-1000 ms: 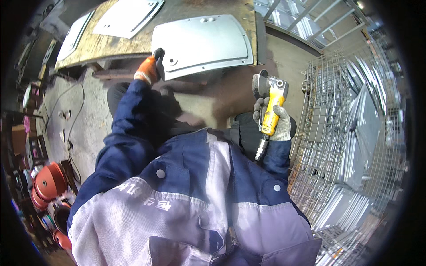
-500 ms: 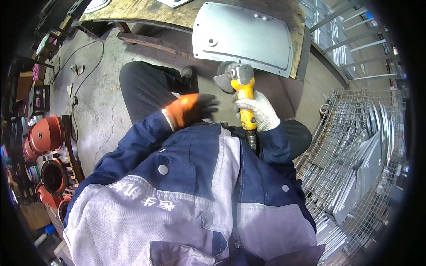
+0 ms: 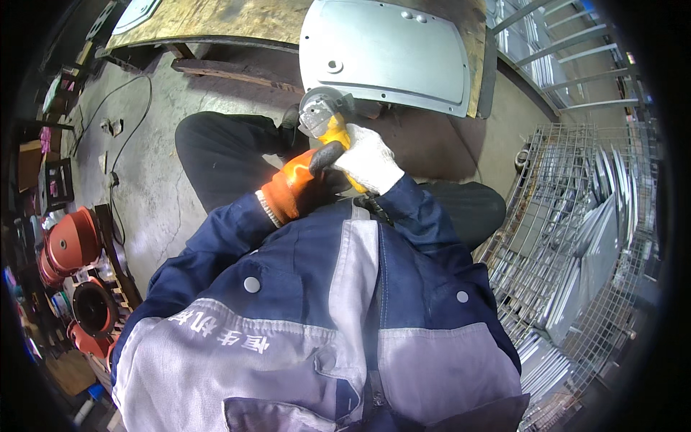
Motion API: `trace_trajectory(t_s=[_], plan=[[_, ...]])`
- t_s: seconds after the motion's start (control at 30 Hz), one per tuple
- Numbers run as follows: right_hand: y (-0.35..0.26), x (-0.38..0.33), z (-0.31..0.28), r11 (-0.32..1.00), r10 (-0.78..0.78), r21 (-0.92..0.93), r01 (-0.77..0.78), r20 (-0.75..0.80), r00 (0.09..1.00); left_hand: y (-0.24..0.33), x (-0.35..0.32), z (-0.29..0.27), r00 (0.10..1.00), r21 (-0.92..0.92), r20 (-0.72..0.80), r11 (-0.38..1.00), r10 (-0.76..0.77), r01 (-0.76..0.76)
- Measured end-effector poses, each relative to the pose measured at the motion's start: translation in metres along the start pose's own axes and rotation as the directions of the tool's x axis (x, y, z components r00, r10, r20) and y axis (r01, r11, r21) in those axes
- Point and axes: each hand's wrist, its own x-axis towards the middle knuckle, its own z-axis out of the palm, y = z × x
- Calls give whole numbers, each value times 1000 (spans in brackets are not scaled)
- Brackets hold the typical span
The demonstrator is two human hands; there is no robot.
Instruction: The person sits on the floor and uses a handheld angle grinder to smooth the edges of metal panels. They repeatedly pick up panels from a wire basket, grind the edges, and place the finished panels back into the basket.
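Yellow angle grinder (image 3: 327,129) sits gripped in both fists: my left hand (image 3: 291,189) closed on its side handle, right hand (image 3: 367,160) around its body, disc pointing toward the grey metal plate (image 3: 389,54) just ahead.

Metal workshop; wire cage (image 3: 576,237) of steel sheets, concrete floor (image 3: 155,180), worn workbench (image 3: 237,18).

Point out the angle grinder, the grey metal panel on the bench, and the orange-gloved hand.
angle grinder (image 3: 322,115): head view, on its round head and disc guard.
grey metal panel (image 3: 389,50): head view, on its flat middle.
left hand (image 3: 295,189): head view, on the back of the orange glove, gripping the black side handle.
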Motion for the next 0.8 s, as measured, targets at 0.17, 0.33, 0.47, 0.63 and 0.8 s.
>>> trace_trajectory(t_s=[0.17, 0.33, 0.47, 0.63, 0.8], plan=[[6, -2, -8, 997, 78, 9, -77, -69, 995, -3, 13, 4, 993, -241, 87, 969, 81, -58], [12, -12, -23, 993, 47, -102, -61, -137, 989, -9, 28, 14, 985, -478, 108, 861, -138, 173], [21, -21, -32, 992, 65, -95, -83, -176, 982, -14, 39, 16, 987, 188, 107, 972, 119, -138], [32, -29, -37, 991, 36, -113, -68, -263, 964, -18, 55, 27, 945, -400, 89, 857, -314, 323], [44, -38, -40, 971, -58, -237, -26, -341, 938, -21, 63, 43, 947, -471, 137, 822, -290, 320]])
